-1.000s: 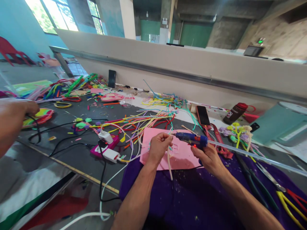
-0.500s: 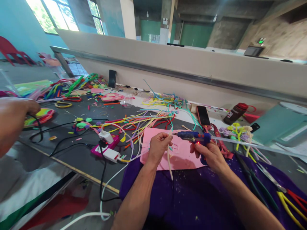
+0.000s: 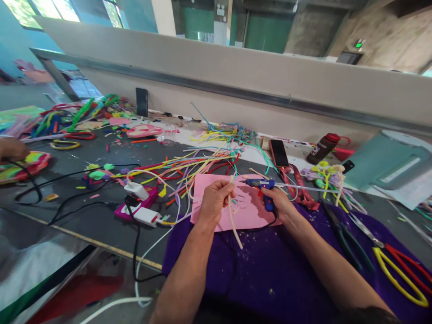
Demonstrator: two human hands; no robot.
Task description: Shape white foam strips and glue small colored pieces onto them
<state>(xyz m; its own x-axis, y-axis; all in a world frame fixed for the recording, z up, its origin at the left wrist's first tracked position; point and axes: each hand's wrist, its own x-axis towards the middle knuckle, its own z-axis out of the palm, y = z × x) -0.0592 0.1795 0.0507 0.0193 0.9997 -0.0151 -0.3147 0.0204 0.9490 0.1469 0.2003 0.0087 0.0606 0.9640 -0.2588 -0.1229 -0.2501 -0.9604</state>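
Note:
My left hand (image 3: 212, 204) pinches a cream pipe cleaner (image 3: 235, 229) near its upper end, and the long tail hangs down past the fingers. My right hand (image 3: 281, 204) is wrapped round the handle of a blue hot glue gun (image 3: 268, 193). The gun's nozzle points left toward the pipe cleaner's top, with a small gap between. A clear glue stick (image 3: 303, 186) sticks out of its back, and a small red light glows on it. Below both hands lies a pink sheet (image 3: 251, 218) on a dark purple cloth (image 3: 266, 265).
Several coloured pipe cleaners (image 3: 199, 164) lie behind the sheet. A magenta power strip (image 3: 123, 210) with white chargers sits left. Pliers (image 3: 347, 243) and scissors (image 3: 380, 244) are at right. Farther back stand a phone (image 3: 279, 154), bottle (image 3: 323, 148) and teal container (image 3: 381, 159). Another person's hand (image 3: 13, 149) is far left.
The glue gun has drawn back to the right, so its nozzle now stands apart from the pipe cleaner. The view has shifted, and the other person's arm shows less.

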